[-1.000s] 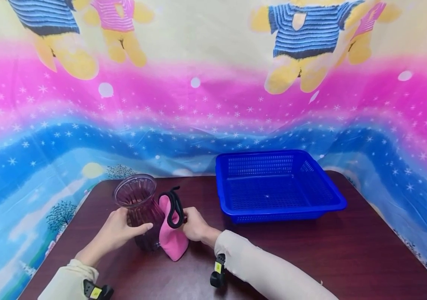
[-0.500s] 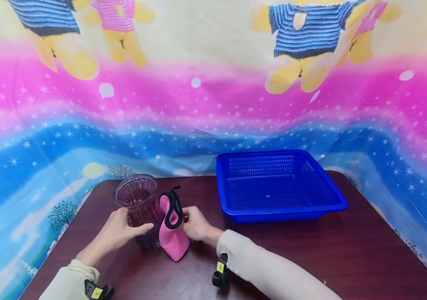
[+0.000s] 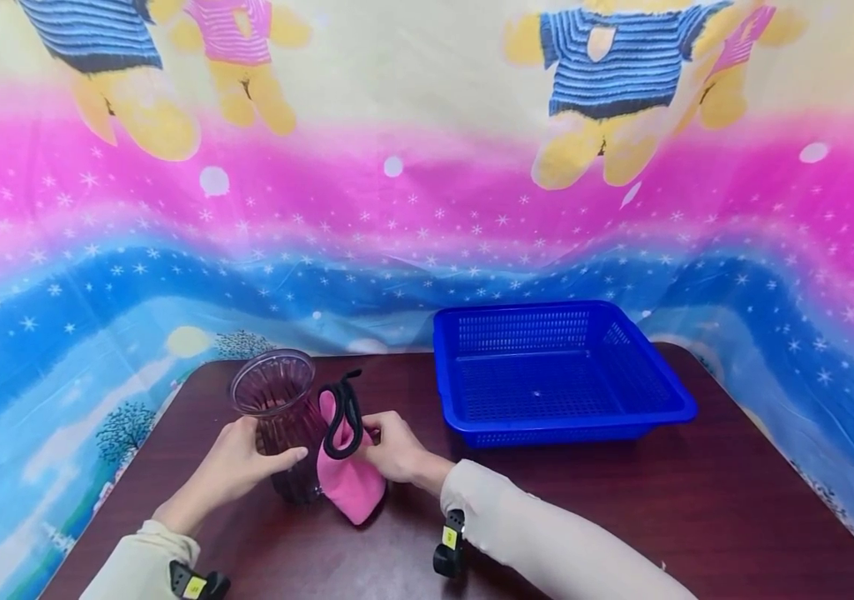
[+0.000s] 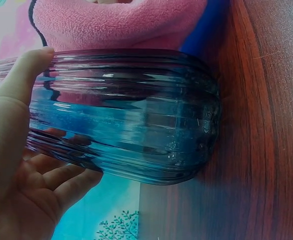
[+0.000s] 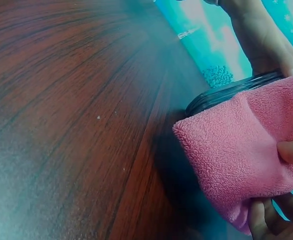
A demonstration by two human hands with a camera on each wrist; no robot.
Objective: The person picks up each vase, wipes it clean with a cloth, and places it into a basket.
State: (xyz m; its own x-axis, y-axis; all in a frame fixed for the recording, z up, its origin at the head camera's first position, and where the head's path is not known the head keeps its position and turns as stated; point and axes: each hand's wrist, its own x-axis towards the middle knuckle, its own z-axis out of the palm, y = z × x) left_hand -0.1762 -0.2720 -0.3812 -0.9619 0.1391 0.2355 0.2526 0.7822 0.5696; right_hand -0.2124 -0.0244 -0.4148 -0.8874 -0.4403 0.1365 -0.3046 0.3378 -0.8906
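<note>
A ribbed purple glass vase [image 3: 293,429] with a flared rim stands on the left of the table. My left hand [image 3: 233,457] grips it round the middle, thumb on the near side; in the left wrist view the fingers [image 4: 76,187] curl under its far side. Against the vase's right side is a pink fleecy cloth [image 3: 352,492] with a black edging or cord along its top. My right hand [image 3: 397,450] pinches this cloth [image 5: 226,150] from the right, the fingertips partly hidden behind its folds in the head view.
A blue plastic basket [image 3: 561,421] with perforated walls sits at the back right of the dark wood table [image 3: 621,517]. A printed backdrop [image 3: 397,217] hangs close behind the table and along both sides.
The right hand has shifted slightly to the right, and the cloth's lower corner has swung a little the same way. The left hand and the vase hold their place.
</note>
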